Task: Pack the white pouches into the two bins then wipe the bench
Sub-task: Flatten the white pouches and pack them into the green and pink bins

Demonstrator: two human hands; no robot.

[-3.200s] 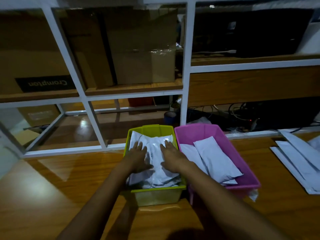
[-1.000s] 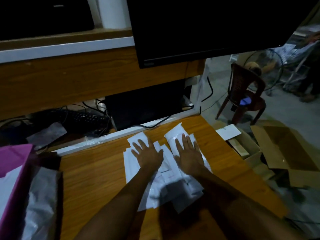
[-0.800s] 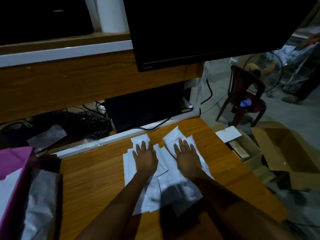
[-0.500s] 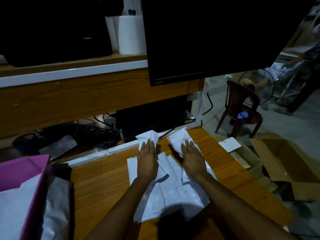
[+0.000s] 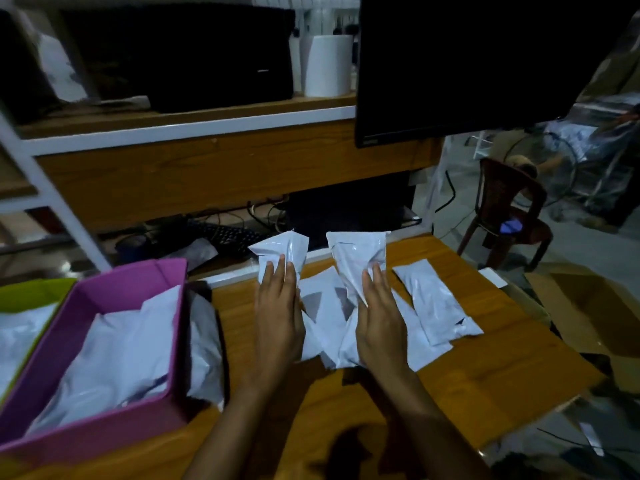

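White plastic pouches (image 5: 349, 317) heaped near desk (image 5: 485, 368) right edge; one lifted in each grip, left hand (image 5: 278, 317) and right hand (image 5: 379, 320) clamped. Risk: slick pouches slipping before reaching pink plastic bin (image 5: 104, 341).

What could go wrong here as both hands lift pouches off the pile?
1. The left hand and right hand each grip a white pouch by its lower part, so the slick film could slip free.
2. A loose pouch lies close to the bench's right edge; dragging the pile might push it off toward the cardboard box below.
3. The pink bin already looks full, so added pouches may spill out.
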